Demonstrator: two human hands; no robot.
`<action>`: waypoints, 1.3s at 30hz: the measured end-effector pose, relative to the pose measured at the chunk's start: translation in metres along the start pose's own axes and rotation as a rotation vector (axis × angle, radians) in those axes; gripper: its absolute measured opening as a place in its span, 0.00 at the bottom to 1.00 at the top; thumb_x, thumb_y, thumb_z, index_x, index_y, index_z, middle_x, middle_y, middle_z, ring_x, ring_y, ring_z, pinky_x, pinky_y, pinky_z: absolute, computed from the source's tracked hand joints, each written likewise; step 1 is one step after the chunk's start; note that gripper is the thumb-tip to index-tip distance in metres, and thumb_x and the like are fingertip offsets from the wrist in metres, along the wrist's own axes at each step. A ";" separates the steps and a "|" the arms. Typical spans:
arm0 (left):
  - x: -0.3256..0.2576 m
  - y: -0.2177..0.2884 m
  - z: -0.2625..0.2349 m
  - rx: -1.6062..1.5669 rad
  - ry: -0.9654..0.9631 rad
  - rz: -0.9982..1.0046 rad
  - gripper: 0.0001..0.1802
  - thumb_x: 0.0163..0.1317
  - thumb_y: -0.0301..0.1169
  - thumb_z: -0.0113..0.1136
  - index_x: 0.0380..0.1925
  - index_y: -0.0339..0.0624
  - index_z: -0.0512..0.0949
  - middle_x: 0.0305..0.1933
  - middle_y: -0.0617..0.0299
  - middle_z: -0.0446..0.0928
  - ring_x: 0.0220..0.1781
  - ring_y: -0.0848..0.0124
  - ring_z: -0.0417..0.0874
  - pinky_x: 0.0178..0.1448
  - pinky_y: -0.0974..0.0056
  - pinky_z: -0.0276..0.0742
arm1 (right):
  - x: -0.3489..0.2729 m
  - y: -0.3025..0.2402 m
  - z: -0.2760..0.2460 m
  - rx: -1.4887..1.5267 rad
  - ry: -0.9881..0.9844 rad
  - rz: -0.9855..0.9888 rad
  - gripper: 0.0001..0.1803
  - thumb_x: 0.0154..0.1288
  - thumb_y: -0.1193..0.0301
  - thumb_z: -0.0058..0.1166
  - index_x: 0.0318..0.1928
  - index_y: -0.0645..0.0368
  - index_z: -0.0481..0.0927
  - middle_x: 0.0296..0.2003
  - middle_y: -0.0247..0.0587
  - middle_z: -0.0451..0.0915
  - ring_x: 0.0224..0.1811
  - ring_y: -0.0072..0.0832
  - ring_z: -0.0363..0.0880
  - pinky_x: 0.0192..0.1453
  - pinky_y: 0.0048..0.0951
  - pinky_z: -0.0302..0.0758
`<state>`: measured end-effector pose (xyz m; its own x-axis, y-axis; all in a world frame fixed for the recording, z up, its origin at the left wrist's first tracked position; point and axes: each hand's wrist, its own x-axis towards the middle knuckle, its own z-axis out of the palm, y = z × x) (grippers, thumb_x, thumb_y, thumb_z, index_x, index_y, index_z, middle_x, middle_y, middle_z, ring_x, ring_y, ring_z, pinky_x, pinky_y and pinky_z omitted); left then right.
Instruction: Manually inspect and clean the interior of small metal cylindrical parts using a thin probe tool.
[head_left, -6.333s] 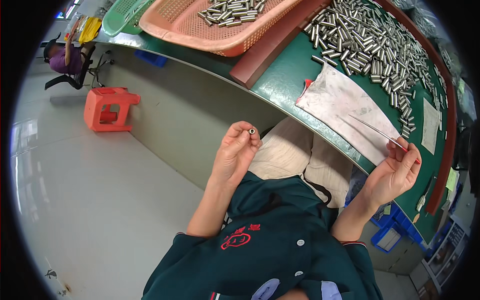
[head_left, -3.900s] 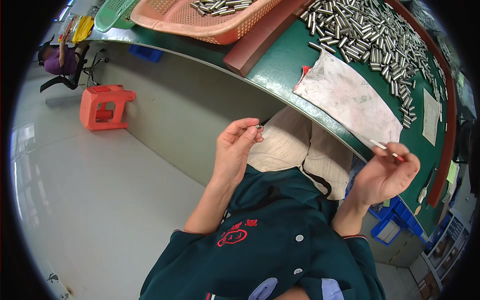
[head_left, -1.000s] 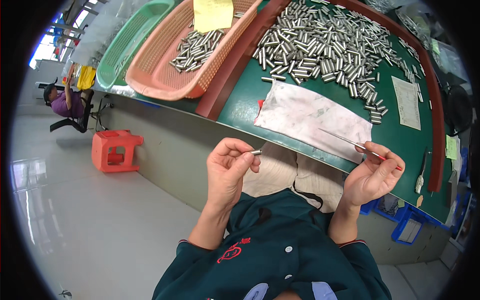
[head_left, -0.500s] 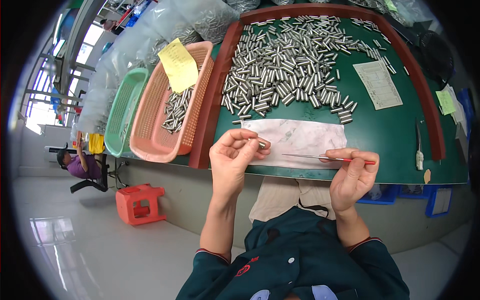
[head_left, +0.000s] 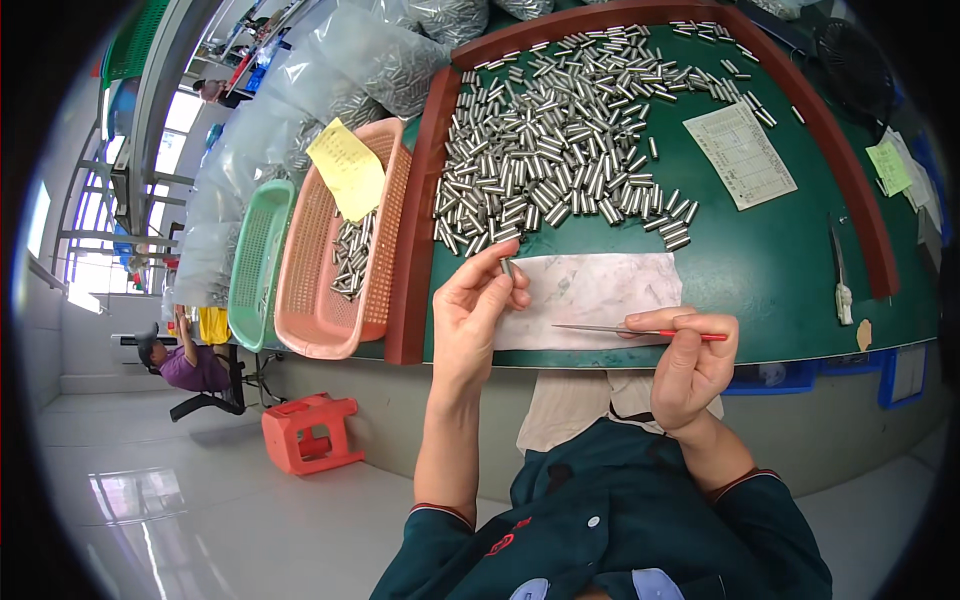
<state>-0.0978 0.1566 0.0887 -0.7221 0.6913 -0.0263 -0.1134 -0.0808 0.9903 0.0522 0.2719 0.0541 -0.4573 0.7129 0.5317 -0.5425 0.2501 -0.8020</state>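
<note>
One metal cylinder is pinched in the left hand; at its four o'clock, the right hand grips a red-handled pick. Loose cylinders heap at one; at nine, a brown rail fronts a peach basket.

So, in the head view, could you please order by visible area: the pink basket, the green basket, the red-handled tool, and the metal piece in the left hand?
Largest to smallest:
1. Pink basket
2. Green basket
3. Red-handled tool, long but very thin
4. Metal piece in the left hand, partly hidden
</note>
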 end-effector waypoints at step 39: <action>0.038 0.010 0.012 1.353 0.045 0.443 0.10 0.38 0.22 0.62 0.23 0.37 0.73 0.26 0.56 0.70 0.33 0.59 0.70 0.38 0.59 0.66 | -0.003 0.006 -0.002 0.049 -0.031 -0.044 0.03 0.63 0.80 0.37 0.35 0.67 0.59 0.30 0.56 0.76 0.30 0.30 0.77 0.35 0.25 0.75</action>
<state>-0.1184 0.1907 0.0990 -0.5486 0.7654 0.3365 0.8341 0.4738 0.2823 0.0515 0.2729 0.0473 -0.4534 0.6808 0.5753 -0.5965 0.2478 -0.7634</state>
